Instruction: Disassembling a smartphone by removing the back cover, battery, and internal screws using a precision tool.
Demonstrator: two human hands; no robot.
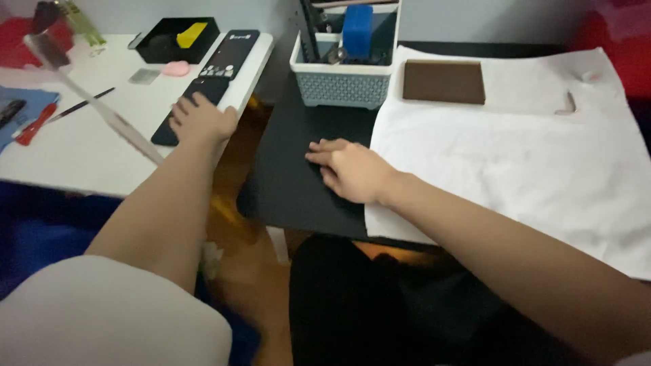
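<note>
Both hands rest palm down on two separate surfaces. Left hand (201,118) lies flat with fingers loosely together on a dark flat slab (196,95) at the edge of the white table (88,156), gripping nothing. Right hand (349,169) lies flat on the black tabletop (291,169), fingers stretched out toward the left, empty. Just right of it, touching the wrist, spreads a white cloth (515,156). Beyond the right hand stands a pale basket (342,88) holding a blue box (357,30); a brown rectangle (443,82) lies on the cloth near it. Ahead of the left hand sit a black tray (166,41) and a pink oval piece (175,68); to its left lies a pen (80,106).
</note>
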